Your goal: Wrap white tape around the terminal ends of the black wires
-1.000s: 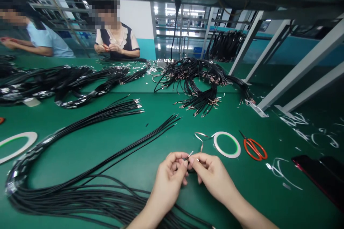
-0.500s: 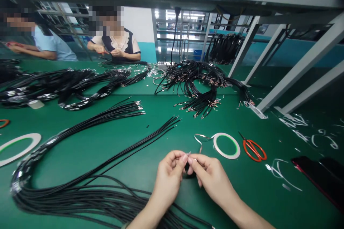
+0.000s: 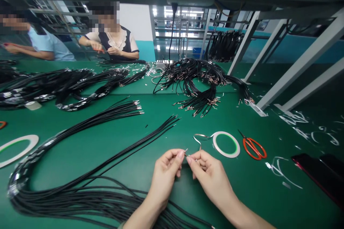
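My left hand and my right hand meet low in the middle of the green table. Both pinch the tip of a thin black wire whose small metal end sticks up between my fingertips. Just beyond my right hand lies a flat white roll of tape with a loose strip curling toward my fingers. A long bundle of black wires runs from my left wrist out to the left, and its free ends fan out at mid-table.
Red-handled scissors lie right of the tape roll. A dark phone and white tape scraps sit at the right. More wire heaps lie further back. Another tape roll is at the left edge. Two people work across the table.
My fingertips have shifted slightly on the wire tip, and the camera view has moved a little. The things on the table stay where they were.
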Motion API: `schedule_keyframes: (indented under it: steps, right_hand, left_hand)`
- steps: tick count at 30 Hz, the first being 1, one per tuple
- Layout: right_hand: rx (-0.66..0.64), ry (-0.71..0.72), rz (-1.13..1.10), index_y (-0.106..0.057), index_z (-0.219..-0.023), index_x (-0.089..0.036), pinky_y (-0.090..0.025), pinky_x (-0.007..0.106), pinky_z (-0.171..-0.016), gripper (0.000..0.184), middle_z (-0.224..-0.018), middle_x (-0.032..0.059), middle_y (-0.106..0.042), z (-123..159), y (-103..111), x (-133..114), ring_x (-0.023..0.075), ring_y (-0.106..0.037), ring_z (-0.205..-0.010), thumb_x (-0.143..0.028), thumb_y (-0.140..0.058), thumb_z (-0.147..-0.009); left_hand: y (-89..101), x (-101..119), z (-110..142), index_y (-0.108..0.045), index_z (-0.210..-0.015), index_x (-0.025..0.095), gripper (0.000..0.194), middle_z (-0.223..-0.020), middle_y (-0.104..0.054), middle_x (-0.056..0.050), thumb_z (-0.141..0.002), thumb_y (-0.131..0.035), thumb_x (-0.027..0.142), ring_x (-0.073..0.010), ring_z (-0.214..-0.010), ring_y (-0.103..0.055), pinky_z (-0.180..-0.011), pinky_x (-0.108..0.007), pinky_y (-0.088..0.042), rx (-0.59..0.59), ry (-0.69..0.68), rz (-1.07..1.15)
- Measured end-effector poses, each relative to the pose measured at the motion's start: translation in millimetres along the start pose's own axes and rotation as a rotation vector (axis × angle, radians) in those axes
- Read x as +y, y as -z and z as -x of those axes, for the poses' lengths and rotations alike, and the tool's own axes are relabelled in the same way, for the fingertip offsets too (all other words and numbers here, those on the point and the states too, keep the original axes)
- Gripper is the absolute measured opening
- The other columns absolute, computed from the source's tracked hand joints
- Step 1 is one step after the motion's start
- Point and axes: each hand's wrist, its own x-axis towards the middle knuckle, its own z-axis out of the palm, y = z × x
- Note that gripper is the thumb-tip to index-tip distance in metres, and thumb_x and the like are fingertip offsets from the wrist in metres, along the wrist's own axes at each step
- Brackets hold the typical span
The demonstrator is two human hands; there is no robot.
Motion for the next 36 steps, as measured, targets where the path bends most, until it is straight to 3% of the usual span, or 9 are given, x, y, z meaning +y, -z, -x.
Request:
schedule_keyframes:
  steps: [6,11,17,19,24,26,36]
  right_hand:
    - [-0.013,0.045,-0.003,-0.059,-0.077,-0.017,-0.030,0.022,-0.047,0.024,-0.056,-0.0033,-0.052,3,-5,-2,0.0108,-0.044,-0.049,-0.036,-0.052,-0.090]
    - [0.026,0.000,-0.006,-0.059,-0.077,-0.017,-0.031,0.022,-0.047,0.025,-0.055,-0.0031,-0.053,2,-4,0,0.0112,-0.045,-0.049,-0.036,-0.052,-0.090]
    - [0.046,0.040,-0.005,-0.058,-0.078,-0.018,-0.035,0.022,-0.048,0.021,-0.058,-0.0031,-0.053,3,-5,1,0.0116,-0.048,-0.051,-0.033,-0.052,-0.090]
    - [0.057,0.079,0.010,-0.060,-0.079,-0.018,-0.037,0.022,-0.050,0.018,-0.065,-0.0014,-0.056,3,-5,0,0.0118,-0.050,-0.054,-0.031,-0.052,-0.090]
    - [0.107,0.147,0.028,-0.063,-0.080,-0.018,-0.044,0.023,-0.055,0.018,-0.098,0.0052,-0.054,0,-5,0,0.0106,-0.055,-0.061,-0.029,-0.053,-0.090]
    - [0.106,0.139,0.025,-0.063,-0.081,-0.018,-0.044,0.023,-0.054,0.018,-0.102,0.0055,-0.052,0,-6,0,0.0094,-0.055,-0.059,-0.029,-0.052,-0.090]
    - [0.051,0.081,0.007,-0.058,-0.078,-0.019,-0.041,0.021,-0.048,0.020,-0.081,0.0013,-0.056,1,-5,0,0.0108,-0.050,-0.056,-0.030,-0.050,-0.092]
  left_hand:
    - [1.6,-5,-2,-0.068,-0.076,0.012,0.028,-0.049,-0.046,0.006,-0.073,-0.071,0.039,-0.0030,-0.044,-0.034,-0.045,-0.013,-0.026,0.027,0.081,0.049]
    - [6.4,-5,-4,-0.071,-0.092,0.014,0.028,-0.068,-0.061,0.000,-0.072,-0.074,0.034,-0.0053,-0.054,-0.049,-0.055,-0.015,-0.041,-0.070,0.094,0.110]
    - [6.5,-6,0,-0.075,-0.085,0.018,0.016,-0.073,-0.061,-0.002,-0.073,-0.072,0.027,-0.0120,-0.064,-0.061,-0.061,-0.020,-0.050,0.023,-0.144,-0.127]
    - [5.2,-7,1,-0.075,-0.086,0.018,0.016,-0.075,-0.061,-0.001,-0.074,-0.070,0.028,-0.0123,-0.063,-0.062,-0.060,-0.021,-0.051,0.051,-0.167,-0.149]
    - [3.4,-7,0,-0.073,-0.084,0.013,0.023,-0.067,-0.065,-0.003,-0.068,-0.076,0.029,-0.0094,-0.052,-0.059,-0.054,-0.020,-0.051,0.057,0.050,0.049]
    - [3.9,-6,0,-0.072,-0.086,0.011,0.026,-0.063,-0.066,-0.003,-0.067,-0.077,0.028,-0.0079,-0.051,-0.057,-0.054,-0.018,-0.051,0.022,0.146,0.166]
    - [6.9,3,3,-0.073,-0.082,0.009,0.025,-0.067,-0.067,-0.003,-0.060,-0.082,0.019,-0.0046,-0.049,-0.054,-0.050,-0.015,-0.049,-0.047,0.326,0.426]
